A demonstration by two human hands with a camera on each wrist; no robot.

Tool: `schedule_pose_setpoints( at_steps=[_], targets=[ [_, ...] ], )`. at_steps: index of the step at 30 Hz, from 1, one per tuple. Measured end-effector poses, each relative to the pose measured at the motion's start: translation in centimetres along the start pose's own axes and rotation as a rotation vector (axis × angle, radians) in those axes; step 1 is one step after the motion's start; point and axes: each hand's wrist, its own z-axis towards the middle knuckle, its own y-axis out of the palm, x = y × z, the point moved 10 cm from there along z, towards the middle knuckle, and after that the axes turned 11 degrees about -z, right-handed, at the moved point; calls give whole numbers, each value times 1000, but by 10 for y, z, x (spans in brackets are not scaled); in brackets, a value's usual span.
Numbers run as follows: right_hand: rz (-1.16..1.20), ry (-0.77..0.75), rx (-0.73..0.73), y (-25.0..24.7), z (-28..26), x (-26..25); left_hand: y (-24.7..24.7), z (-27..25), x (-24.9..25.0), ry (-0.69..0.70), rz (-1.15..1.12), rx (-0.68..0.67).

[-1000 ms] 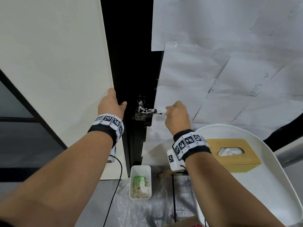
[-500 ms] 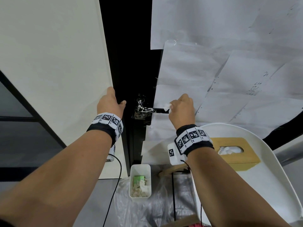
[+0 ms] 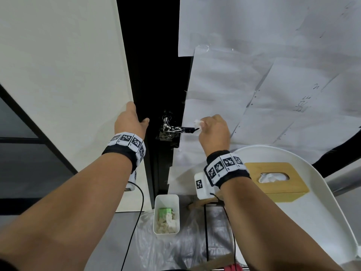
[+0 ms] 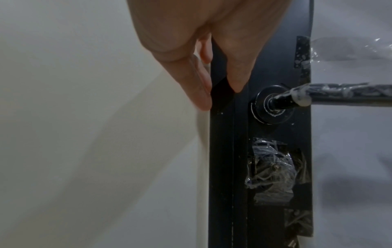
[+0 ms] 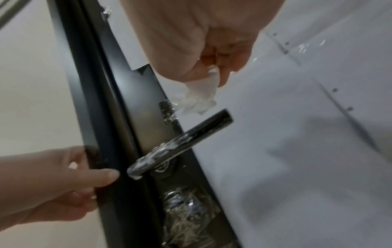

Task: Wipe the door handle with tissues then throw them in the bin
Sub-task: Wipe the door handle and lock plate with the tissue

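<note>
A black lever door handle (image 3: 179, 129) (image 5: 180, 144) (image 4: 339, 95) sticks out from the dark door edge, smeared with white streaks near its base. My right hand (image 3: 212, 132) (image 5: 212, 67) pinches a crumpled white tissue (image 3: 197, 122) (image 5: 197, 99) just above the handle's free tip; in the right wrist view a small gap shows between tissue and handle. My left hand (image 3: 130, 124) (image 4: 212, 75) (image 5: 63, 181) grips the black door edge (image 4: 224, 151) left of the handle, fingers behind it and thumb in front. A white bin (image 3: 166, 200) with used tissues stands on the floor below.
A wooden tissue box (image 3: 273, 178) sits on a white round table (image 3: 322, 222) at the right. White paper sheets (image 3: 263, 65) cover the door face. Clear plastic sheeting (image 3: 166, 249) lies on the floor around the bin. A cream wall (image 3: 58, 65) is at the left.
My right hand with the tissue has slid right along the handle, from near its middle to just past its tip. The left hand has stayed on the door edge.
</note>
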Motion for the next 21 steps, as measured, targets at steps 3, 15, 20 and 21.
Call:
schedule_pose_setpoints(
  at_steps=[3, 15, 20, 21],
  targets=[
    [-31, 74, -3, -1, 3, 23, 0, 0, 0, 1, -7, 6],
    [22, 54, -1, 29, -15, 8, 1, -1, 0, -4, -1, -4],
    [28, 49, 69, 27, -17, 6, 0, -1, 0, -4, 0, 0],
    [32, 46, 87, 26, -17, 6, 1, -1, 0, -4, 1, 0]
  ],
)
